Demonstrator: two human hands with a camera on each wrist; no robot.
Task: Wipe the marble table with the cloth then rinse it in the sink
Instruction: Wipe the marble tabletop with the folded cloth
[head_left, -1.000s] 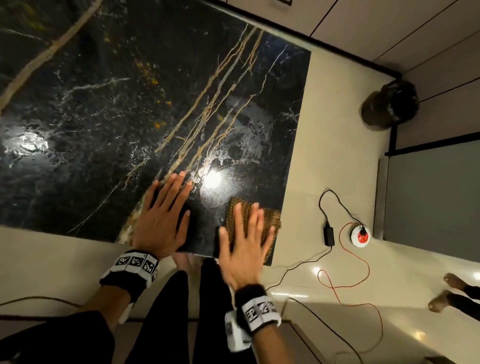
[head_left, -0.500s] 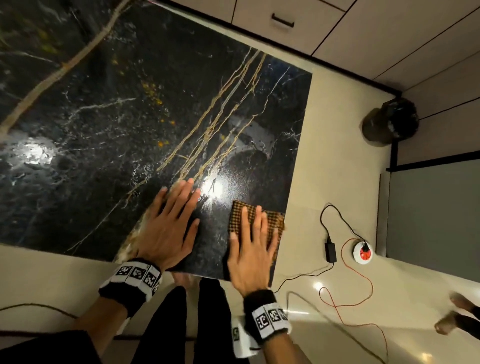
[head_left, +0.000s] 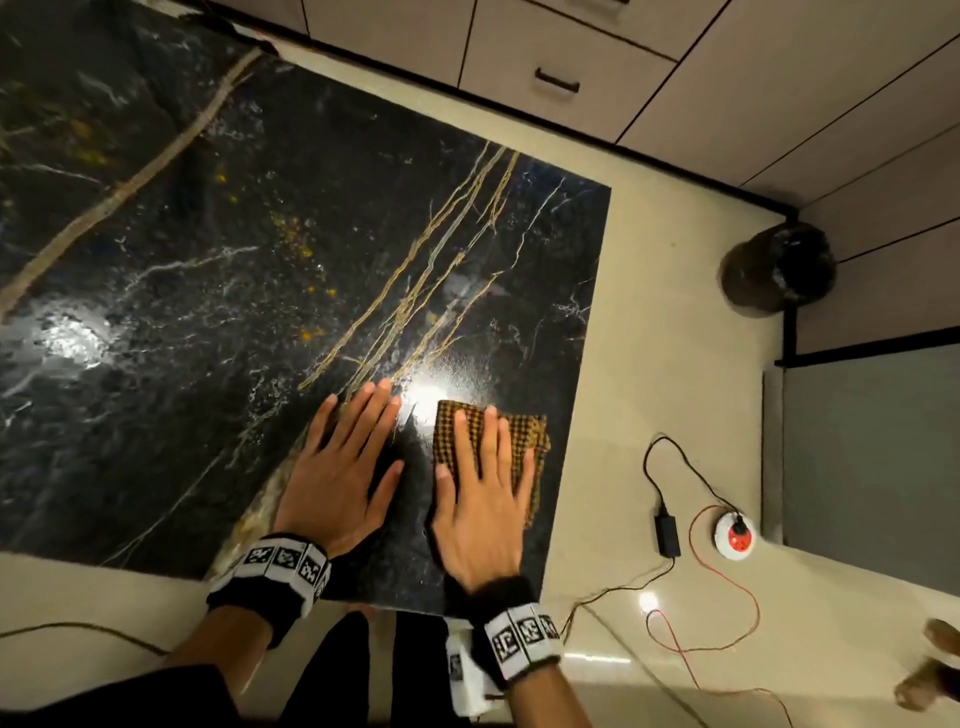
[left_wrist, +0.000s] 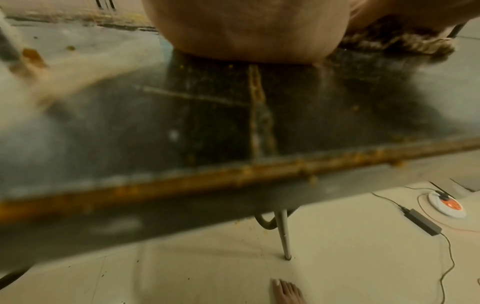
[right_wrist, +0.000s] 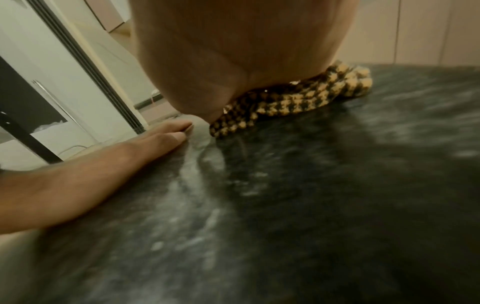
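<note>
The black marble table (head_left: 208, 312) with gold and white veins fills the head view. Near its front right corner lies a folded yellow-and-black checked cloth (head_left: 527, 434). My right hand (head_left: 485, 499) lies flat on the cloth with straight fingers, pressing it onto the marble. My left hand (head_left: 343, 467) rests flat on the bare marble just left of it, fingers spread. In the right wrist view the cloth (right_wrist: 298, 100) bulges from under my palm, and wet streaks cross the marble (right_wrist: 311, 205). In the left wrist view the marble (left_wrist: 233, 115) shows orange grime along its near edge.
Cream floor surrounds the table. A black bin (head_left: 779, 270) stands at the right by the cabinets (head_left: 519, 62). A power adapter (head_left: 666, 532) and a white-and-red socket (head_left: 734, 538) with cables lie on the floor at the right. A table leg (left_wrist: 283, 234) stands below the edge.
My right hand has slid the cloth a little away from the near edge. The left hand stays flat beside it. The camera has tilted, showing more of the cabinets.
</note>
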